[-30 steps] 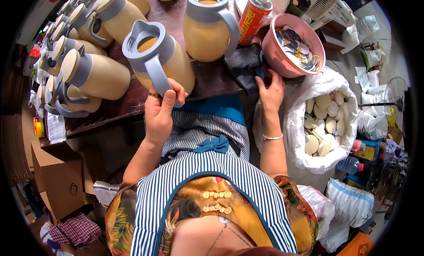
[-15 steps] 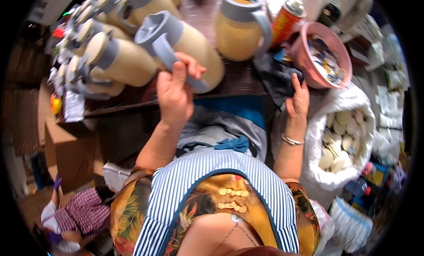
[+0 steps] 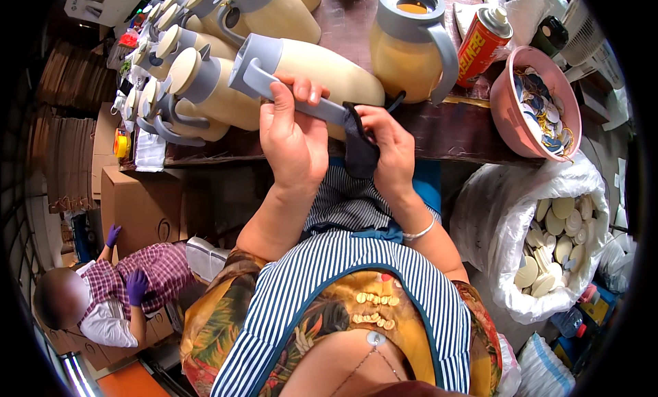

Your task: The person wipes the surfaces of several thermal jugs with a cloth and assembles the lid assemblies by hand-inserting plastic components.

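A cream thermos jug with a grey collar and handle lies tilted over the table's front edge, its mouth to the left and lidless. My left hand is wrapped round the grey handle, thumb on top. In my right hand is a black cloth, pinched against the handle's lower end. Part of the cloth hangs below the handle. Just beyond and to the right, another lidless cream jug stands upright with its grey handle toward the right.
Several lidded cream jugs crowd the table's left. At the right are a red spray can and a pink bucket of small parts. A white sack of cream discs stands below. At lower left, a co-worker in purple gloves is beside cardboard boxes.
My right hand has brought the black cloth leftward from beside the pink bucket onto the jug's handle. The jug has tipped closer to horizontal, still in my left hand.
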`<state>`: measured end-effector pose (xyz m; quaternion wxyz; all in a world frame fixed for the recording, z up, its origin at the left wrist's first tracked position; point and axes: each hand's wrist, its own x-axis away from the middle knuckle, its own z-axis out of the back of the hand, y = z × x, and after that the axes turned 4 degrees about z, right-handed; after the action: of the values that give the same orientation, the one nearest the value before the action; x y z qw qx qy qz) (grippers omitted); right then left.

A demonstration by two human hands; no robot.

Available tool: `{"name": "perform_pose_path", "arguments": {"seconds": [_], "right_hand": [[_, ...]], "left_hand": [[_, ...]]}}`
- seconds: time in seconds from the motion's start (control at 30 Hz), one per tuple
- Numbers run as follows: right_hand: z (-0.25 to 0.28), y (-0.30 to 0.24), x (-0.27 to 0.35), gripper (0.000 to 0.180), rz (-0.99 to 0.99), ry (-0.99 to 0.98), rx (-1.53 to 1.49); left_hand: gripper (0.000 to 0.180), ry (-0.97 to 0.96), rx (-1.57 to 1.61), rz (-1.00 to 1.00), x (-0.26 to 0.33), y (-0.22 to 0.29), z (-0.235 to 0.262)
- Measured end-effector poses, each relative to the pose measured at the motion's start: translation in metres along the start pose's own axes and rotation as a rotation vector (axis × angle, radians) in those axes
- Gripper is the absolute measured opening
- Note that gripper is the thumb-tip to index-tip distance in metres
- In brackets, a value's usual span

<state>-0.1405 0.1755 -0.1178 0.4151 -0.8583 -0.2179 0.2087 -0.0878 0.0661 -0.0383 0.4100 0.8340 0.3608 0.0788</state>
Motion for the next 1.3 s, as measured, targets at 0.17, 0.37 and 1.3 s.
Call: {"name": "perform_pose_path", "arguments": {"seconds": [0.17, 0.37, 1.3], "right_hand": [[-0.024, -0.005, -0.007, 0.013, -0.062, 0.041, -0.125], [-0.019, 0.014, -0.011, 0.018, -0.137, 0.064, -0.315], [-0.039, 0.001, 0.013, 0.021, -0.23, 0.285, -0.62]], "left_hand": [[0.026, 0.024, 0.019, 0.012, -0.002, -0.001, -0.003], [0.025, 0.009, 0.017, -0.039, 0.002, -0.007, -0.005], [0.029, 0.006, -0.161, -0.151, 0.024, -0.028, -0.018]]}}
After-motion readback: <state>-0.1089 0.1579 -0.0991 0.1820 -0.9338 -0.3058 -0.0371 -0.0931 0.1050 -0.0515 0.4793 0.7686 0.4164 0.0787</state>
